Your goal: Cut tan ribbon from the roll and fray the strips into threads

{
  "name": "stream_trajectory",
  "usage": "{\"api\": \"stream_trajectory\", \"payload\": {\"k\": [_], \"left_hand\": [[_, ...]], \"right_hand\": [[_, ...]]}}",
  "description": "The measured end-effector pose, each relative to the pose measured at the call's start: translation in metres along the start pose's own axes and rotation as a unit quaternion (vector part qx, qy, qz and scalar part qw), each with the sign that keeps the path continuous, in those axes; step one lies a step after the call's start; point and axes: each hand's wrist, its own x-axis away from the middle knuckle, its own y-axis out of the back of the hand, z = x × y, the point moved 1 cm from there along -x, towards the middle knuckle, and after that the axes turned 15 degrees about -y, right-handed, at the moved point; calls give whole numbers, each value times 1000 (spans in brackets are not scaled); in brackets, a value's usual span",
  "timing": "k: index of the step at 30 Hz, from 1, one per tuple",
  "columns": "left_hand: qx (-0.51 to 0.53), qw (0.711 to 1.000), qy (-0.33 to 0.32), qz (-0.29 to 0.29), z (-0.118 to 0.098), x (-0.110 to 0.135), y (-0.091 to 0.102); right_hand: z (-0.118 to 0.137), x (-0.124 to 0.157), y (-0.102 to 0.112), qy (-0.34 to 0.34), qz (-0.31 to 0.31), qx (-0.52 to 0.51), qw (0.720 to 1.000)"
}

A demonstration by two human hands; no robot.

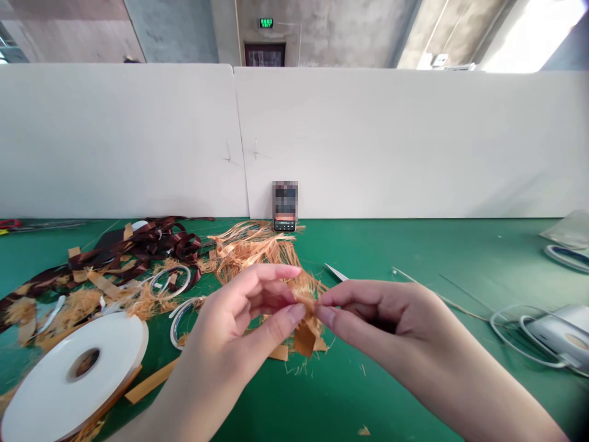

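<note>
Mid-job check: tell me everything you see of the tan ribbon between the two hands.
The tan ribbon looks like thin, slightly shiny fabric, with fine, frayed strands near its top and a flat, folded-looking part hanging lower. The left hand and right hand pinch it over the green table. The hands hide part of it.

This looks like a craft workshop in a bare concrete building: a green work table (442, 252) strewn with dark ribbon (146, 238), frayed tan strands (257, 248) and a big white spool (117, 344), backed by pale partition boards (391, 141), with raw grey walls (335, 31), a dark door (264, 56) and a lit exit sign (265, 23) showing beyond them.
</note>
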Motion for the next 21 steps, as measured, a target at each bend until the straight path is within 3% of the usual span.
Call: {"api": "stream_trajectory", "payload": {"k": [6, 16, 21], "left_hand": [[18, 1000, 18, 9, 0, -1, 0], [18, 999, 28, 9, -1, -1, 0], [31, 999, 21, -15, 0, -1, -1]], "right_hand": [[0, 1, 0, -11, -28, -43, 999], [0, -2, -2, -9, 3, -138, 990], [5, 0, 3, -29, 32, -122, 992]]}}
